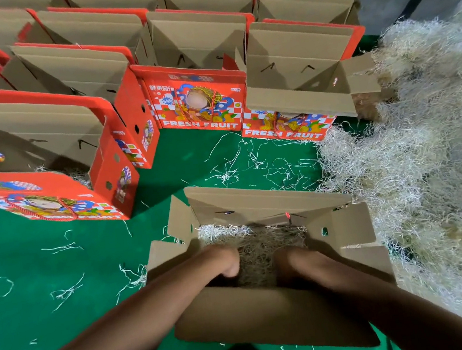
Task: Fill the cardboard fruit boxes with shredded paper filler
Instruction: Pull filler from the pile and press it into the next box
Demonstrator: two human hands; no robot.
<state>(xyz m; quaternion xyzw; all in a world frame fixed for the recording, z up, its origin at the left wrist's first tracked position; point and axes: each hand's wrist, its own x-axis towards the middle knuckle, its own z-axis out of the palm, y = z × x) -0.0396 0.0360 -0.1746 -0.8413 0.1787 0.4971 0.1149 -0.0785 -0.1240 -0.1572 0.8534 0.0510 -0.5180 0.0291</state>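
Box in hand: the open brown cardboard box point(274, 313) sits at the near edge of the green felt-covered surface point(62, 285), flaps folded out, right in front of you.
Left hand: your left hand point(224, 259) is down inside the box on the filler, fingers seemingly curled under; whether they grip any strands you cannot tell.
Right hand: your right hand point(289, 258) is also inside, fingers buried and hidden, so its state cannot be told.
Filler in box: pale shredded paper filler point(258, 246) covers the bottom, bunched along the far wall.
Supply: the big heap of loose shredded paper point(417, 168) lies along the right edge, just beside the box.
Done so far: the red printed fruit box at the left edge point(47, 175) shows a little filler inside.
Left to do: the rows of open red fruit boxes point(194, 38) toward the far edge look mostly bare inside, so most of the job probably remains.
Stray bits: loose strands point(251, 157) scatter mid-surface.
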